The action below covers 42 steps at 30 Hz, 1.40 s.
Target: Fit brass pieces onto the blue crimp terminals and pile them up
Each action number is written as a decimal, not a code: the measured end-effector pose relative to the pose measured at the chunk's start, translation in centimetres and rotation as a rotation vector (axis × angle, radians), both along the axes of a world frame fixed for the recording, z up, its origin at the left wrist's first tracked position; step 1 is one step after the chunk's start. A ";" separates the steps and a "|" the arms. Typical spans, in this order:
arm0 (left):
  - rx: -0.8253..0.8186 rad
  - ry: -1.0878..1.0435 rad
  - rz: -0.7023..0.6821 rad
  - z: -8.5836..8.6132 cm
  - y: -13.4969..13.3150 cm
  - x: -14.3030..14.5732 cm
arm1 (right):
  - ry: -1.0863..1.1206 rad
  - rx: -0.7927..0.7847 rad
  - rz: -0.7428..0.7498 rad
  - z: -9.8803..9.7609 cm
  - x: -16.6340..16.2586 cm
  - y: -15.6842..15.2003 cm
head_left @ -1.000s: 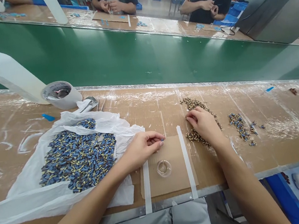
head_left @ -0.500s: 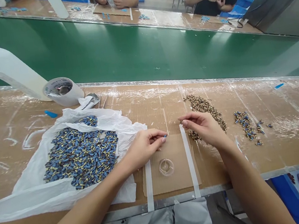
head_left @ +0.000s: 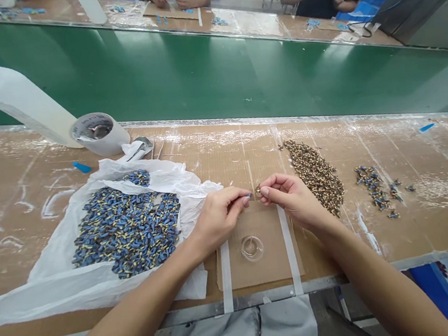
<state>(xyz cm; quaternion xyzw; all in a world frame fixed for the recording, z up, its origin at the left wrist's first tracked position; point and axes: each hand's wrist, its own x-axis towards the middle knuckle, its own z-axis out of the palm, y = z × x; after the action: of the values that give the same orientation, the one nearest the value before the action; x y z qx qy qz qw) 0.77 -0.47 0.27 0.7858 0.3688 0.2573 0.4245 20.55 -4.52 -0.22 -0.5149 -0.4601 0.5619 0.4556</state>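
Note:
My left hand [head_left: 221, 213] pinches a small blue part [head_left: 248, 195] between thumb and fingertips. Close by on its right, my right hand [head_left: 289, 198] grips a small brass-coloured part [head_left: 257, 190]; its exact kind is too small to tell. The two parts almost meet above a cardboard pad [head_left: 243, 276]. On that pad sits a small round clear dish [head_left: 252, 248]. Left of my hands, a heap of small blue-and-yellow parts [head_left: 127, 226] lies on white sheeting [head_left: 50, 265]. To the right is a pile of brass-and-dark parts [head_left: 316, 174], with a smaller group of blue-and-brass pieces [head_left: 372, 186] beyond.
A white bottle with a blue top [head_left: 13, 92] leans at the left beside a tape roll [head_left: 100, 135] holding small items. Behind the cardboard-covered bench runs a green belt [head_left: 177, 74]. Two people work across it. A blue bin [head_left: 437, 293] stands low at the right.
My right hand has moved left from beside the brass pile, bringing its brass-coloured part close to the blue part in my left hand. The camera view has shifted slightly.

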 end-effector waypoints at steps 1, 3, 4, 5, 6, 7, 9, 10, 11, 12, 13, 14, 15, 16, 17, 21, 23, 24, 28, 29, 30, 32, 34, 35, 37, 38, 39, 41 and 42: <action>0.000 -0.008 0.006 0.0 0.0 0.0 | -0.010 -0.005 0.000 -0.1 -0.1 0.0; -0.002 -0.016 0.014 0.0 -0.1 0.0 | -0.035 0.012 -0.011 0.0 -0.4 -0.2; -0.003 -0.015 0.016 0.0 -0.1 0.0 | -0.049 0.031 -0.022 0.0 -0.6 -0.2; -0.005 -0.012 0.017 0.0 -0.1 0.0 | -0.065 0.053 -0.034 0.0 -0.7 -0.3; -0.007 -0.008 0.016 0.0 -0.2 0.0 | -0.081 0.077 -0.044 0.1 -0.8 -0.4; -0.009 -0.005 0.015 0.0 -0.2 0.0 | -0.097 0.102 -0.047 0.1 -0.9 -0.5; -0.016 0.000 0.013 0.0 -0.2 0.0 | -0.125 0.145 -0.037 0.1 -1.0 -0.6; -0.019 0.001 0.011 0.0 -0.2 0.0 | -0.137 0.161 -0.026 0.1 -1.0 -0.7; -0.022 0.003 0.009 -0.1 -0.2 0.1 | -0.148 0.173 -0.015 0.0 -1.0 -0.7; -0.024 0.004 0.009 -0.1 -0.2 0.1 | -0.159 0.183 -0.006 0.0 -0.9 -0.7; -0.024 0.005 0.009 -0.1 -0.2 0.0 | -0.168 0.190 0.001 0.0 -0.9 -0.7; -0.023 0.008 0.009 -0.1 -0.2 0.0 | -0.177 0.193 0.008 0.0 -0.9 -0.7; -0.019 0.012 0.007 -0.1 -0.2 0.0 | -0.185 0.194 0.013 -0.1 -0.9 -0.7; -0.012 0.015 0.005 -0.1 -0.1 0.0 | -0.192 0.193 0.018 0.0 -0.8 -0.7; -0.001 0.019 0.002 -0.1 -0.1 0.0 | -0.199 0.192 0.021 0.0 -0.8 -0.7; 0.089 0.056 -0.018 -0.2 -0.1 -0.2 | -0.237 0.204 0.036 0.0 -0.8 -0.8; 0.152 0.093 -0.024 -0.3 -0.1 -0.3 | -0.267 0.215 0.050 0.1 -0.9 -0.9; 0.183 0.110 -0.025 -0.4 -0.1 -0.3 | -0.282 0.217 0.053 0.1 -1.0 -0.9; 0.273 0.150 -0.020 -0.9 -0.2 -0.4 | -0.291 0.178 0.041 0.1 -1.3 -1.0; 0.284 0.151 -0.020 -1.0 -0.2 -0.4 | -0.268 0.154 0.045 0.2 -1.3 -1.0; 0.290 0.148 -0.021 -1.1 -0.2 -0.4 | -0.240 0.127 0.054 0.3 -1.3 -1.0; 0.290 0.138 -0.030 -1.2 -0.1 -0.4 | -0.186 0.079 0.081 0.5 -1.3 -1.1; 0.279 0.132 -0.041 -1.3 -0.1 -0.4 | -0.156 0.057 0.104 0.8 -1.2 -1.1; 0.272 0.133 -0.044 -1.2 -0.1 -0.4 | -0.153 0.055 0.110 0.8 -1.2 -1.1; 0.261 0.141 -0.045 -1.1 -0.1 -0.3 | -0.164 0.062 0.112 0.9 -1.3 -1.1; 0.256 0.148 -0.045 -1.0 -0.1 -0.3 | -0.178 0.067 0.111 0.9 -1.3 -1.1; 0.253 0.158 -0.044 -1.0 -0.2 -0.2 | -0.194 0.069 0.109 0.8 -1.3 -1.1; 0.247 0.182 -0.044 -0.8 -0.4 -0.2 | -0.217 0.068 0.101 0.7 -1.4 -1.1; 0.247 0.192 -0.044 -0.8 -0.4 -0.1 | -0.221 0.064 0.096 0.6 -1.5 -1.2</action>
<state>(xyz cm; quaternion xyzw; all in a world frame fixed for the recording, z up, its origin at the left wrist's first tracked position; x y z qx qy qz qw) 0.62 -0.92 -0.49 0.8609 0.3562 0.2150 0.2928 19.08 -5.69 0.38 -0.5363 -0.5491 0.5080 0.3910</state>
